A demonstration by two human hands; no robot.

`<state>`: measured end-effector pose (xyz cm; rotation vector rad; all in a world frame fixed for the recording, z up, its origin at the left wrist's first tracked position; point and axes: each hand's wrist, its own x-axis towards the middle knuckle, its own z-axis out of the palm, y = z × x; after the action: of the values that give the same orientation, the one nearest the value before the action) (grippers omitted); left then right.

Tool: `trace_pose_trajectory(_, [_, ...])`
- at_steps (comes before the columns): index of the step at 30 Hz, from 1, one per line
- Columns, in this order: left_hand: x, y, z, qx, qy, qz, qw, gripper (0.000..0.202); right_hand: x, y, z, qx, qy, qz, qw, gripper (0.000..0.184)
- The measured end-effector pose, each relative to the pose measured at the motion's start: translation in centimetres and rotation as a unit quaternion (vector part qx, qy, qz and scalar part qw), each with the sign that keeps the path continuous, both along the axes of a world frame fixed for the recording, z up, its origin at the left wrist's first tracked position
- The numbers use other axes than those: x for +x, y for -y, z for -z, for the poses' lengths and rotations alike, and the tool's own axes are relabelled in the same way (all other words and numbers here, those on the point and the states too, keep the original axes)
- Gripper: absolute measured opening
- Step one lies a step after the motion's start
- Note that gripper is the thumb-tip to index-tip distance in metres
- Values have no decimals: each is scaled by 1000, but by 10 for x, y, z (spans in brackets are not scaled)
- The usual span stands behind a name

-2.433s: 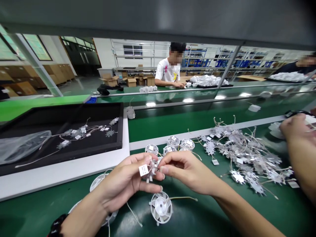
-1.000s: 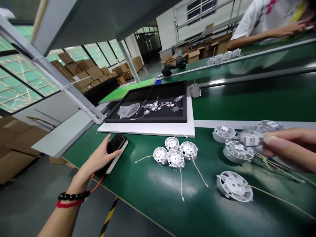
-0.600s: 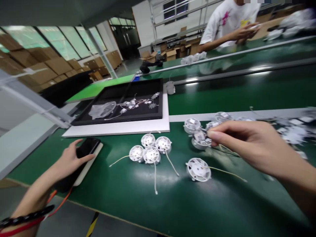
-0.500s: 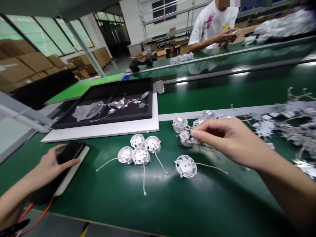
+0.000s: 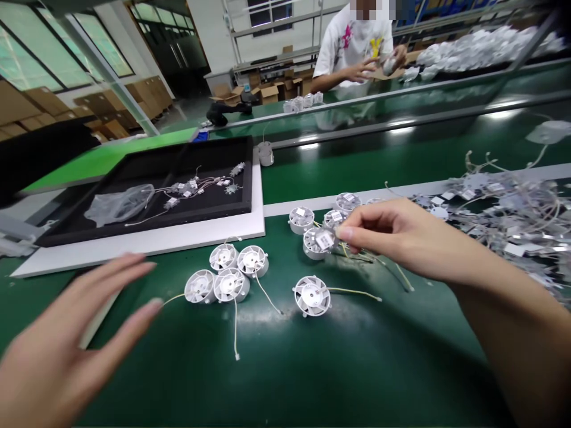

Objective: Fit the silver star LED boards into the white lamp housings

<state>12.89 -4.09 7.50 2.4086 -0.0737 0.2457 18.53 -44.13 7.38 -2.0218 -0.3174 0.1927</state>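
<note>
My right hand (image 5: 397,238) pinches a small grey piece with a white square label (image 5: 325,239) between thumb and fingertips. It hangs over white round fan-like housings (image 5: 301,220), and my fingers partly cover that cluster. Closer to me lies a single white housing with a yellowish wire (image 5: 312,295). Several more white housings (image 5: 231,285) sit bunched left of it, wires trailing over the green table. At the left, my left hand (image 5: 84,333), blurred, is open with fingers apart and nothing in it. Behind it only a pale edge of the phone-like black device (image 5: 100,318) shows.
Right of my right hand spreads a heap of grey star-shaped pieces with wires (image 5: 513,226). A black tray on a white board (image 5: 214,232) holds a plastic bag (image 5: 118,204) and wired pieces. Across the table a person in a white shirt (image 5: 357,47) handles a white part.
My left hand has let go of the black device and moved toward the middle, fingers spread. My right hand still pinches the labelled piece above the housings. The view has shifted to the right.
</note>
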Motion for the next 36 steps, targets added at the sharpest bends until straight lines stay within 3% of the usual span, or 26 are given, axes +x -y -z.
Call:
trace_pose_trajectory(1, [-1, 26, 0, 82, 65, 69, 992, 40, -1, -1, 1, -2, -12, -15, 1000, 33])
trace_pose_trajectory(3, [1, 71, 5, 194, 138, 238, 942, 38, -6, -7, 5, -10, -45, -43, 998, 30])
trace_pose_trajectory(4, [5, 90, 9, 223, 156, 275, 922, 41, -9, -11, 7, -16, -65, -53, 996, 28])
trace_pose_trajectory(6, [14, 122, 17, 238, 190, 318, 898, 47, -16, -17, 14, -23, -102, -70, 992, 25])
trace_pose_trajectory(9, [29, 153, 26, 233, 183, 359, 885, 67, -24, -18, 21, -11, -140, -83, 987, 27])
trace_pose_trajectory(11, [37, 164, 30, 211, 164, 373, 888, 61, -26, -16, 25, 1, -151, -78, 985, 28])
trace_pose_trajectory(14, [45, 166, 35, 167, 117, 395, 896, 35, -26, -12, 29, 16, -162, -75, 984, 29])
trace_pose_trajectory(17, [47, 160, 38, 139, 102, 418, 892, 23, -26, -12, 34, 24, -182, -90, 979, 31])
trace_pose_trajectory(25, [44, 156, 44, 135, 78, 426, 891, 41, -29, -15, 41, -50, -169, -85, 981, 33])
trace_pose_trajectory(31, [42, 153, 51, 148, 105, 417, 891, 30, -33, -19, 41, -103, -148, -58, 982, 31])
trace_pose_trajectory(36, [39, 150, 49, 145, 97, 407, 897, 26, -34, -23, 42, -117, -164, -51, 978, 36])
